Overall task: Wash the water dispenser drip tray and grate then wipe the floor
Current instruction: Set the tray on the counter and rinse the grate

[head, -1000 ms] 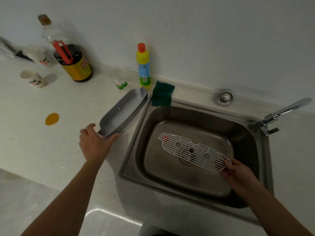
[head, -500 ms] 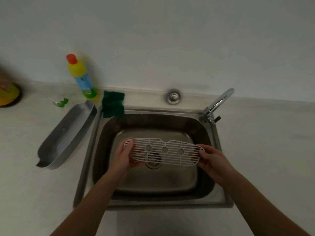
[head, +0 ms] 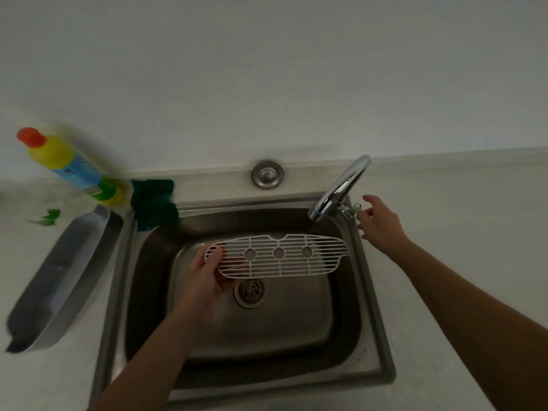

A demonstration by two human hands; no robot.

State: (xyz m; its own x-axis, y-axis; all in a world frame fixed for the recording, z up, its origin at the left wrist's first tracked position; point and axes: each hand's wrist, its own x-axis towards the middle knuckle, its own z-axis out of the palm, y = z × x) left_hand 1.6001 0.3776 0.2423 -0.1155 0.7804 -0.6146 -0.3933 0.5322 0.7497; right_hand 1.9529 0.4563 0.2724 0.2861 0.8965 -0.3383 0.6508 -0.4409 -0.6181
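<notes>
A white plastic grate with three round holes hangs flat over the steel sink. My left hand grips its left end from below. My right hand is off the grate, fingers spread, right beside the small handle of the chrome tap; whether it touches the handle is unclear. The silver drip tray lies on the counter left of the sink, empty and lengthwise. No water is running.
A green scouring pad sits on the sink's back left corner. A yellow detergent bottle with a red cap stands beside it. A round steel cap lies behind the basin. The drain is open.
My left hand left the tray on the counter and took the grate's left end. My right hand then let go of the right end and reached up to the tap handle.
</notes>
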